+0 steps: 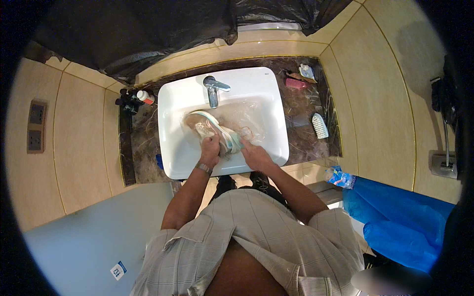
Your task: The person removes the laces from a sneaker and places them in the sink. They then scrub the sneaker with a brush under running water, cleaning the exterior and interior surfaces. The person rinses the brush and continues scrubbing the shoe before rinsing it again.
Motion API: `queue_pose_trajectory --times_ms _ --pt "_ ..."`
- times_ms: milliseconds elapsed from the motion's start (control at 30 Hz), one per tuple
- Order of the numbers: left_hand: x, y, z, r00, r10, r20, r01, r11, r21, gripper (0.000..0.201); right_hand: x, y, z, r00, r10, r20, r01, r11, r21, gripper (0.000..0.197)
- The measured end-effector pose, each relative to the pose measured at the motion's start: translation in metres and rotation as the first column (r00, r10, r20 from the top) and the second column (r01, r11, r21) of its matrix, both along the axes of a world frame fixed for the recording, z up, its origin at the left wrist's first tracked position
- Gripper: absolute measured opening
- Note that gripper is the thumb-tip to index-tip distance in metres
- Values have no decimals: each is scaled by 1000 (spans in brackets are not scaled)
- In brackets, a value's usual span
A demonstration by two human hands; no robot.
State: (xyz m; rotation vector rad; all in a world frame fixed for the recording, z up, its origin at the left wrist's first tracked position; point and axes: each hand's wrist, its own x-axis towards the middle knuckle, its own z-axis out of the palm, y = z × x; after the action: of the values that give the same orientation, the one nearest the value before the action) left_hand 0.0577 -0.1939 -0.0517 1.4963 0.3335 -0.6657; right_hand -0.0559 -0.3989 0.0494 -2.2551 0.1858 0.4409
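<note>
Counter: dark veined stone, running round the sink. Sink: white, rounded rectangle, set into the counter. Water: cloudy, pooled in the basin. Shoe: pale, with white sole and teal and orange parts; lies aslant in the sink, from ten o'clock to five, partly in the water. Right hand: at five o'clock, fingers bent, closed on the shoe's teal end; fingertips partly hidden. Left hand: at seven o'clock, fingers curled tight, gripping the shoe's near side. Tap: chrome, twelve o'clock. Brush: white bristles upward, on the counter at three o'clock. Bottle: white, ten o'clock. Watch: metal band, left wrist.
</note>
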Motion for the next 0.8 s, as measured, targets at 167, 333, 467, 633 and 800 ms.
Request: queue_pose_trajectory --times_ms 167,333,467,633,800 --pt "-2 -17 35 999 47 -27 -48 998 -27 28 52 8 -42 997 12 74 -9 999 -44 43" --pt "-7 -2 -4 812 -169 560 75 980 187 27 26 3 -37 1000 10 20 -10 1000 5 47" --pt "-11 14 -52 787 -332 520 131 913 386 23 -10 -8 -39 998 37 54 -34 998 -45 46" --pt "-10 -15 11 980 166 -114 -176 980 -88 17 33 13 -36 997 -79 12 78 996 52 47" --pt "-4 -29 45 958 207 -198 -241 956 -169 18 13 1 -39 993 -98 59 96 995 40 46"
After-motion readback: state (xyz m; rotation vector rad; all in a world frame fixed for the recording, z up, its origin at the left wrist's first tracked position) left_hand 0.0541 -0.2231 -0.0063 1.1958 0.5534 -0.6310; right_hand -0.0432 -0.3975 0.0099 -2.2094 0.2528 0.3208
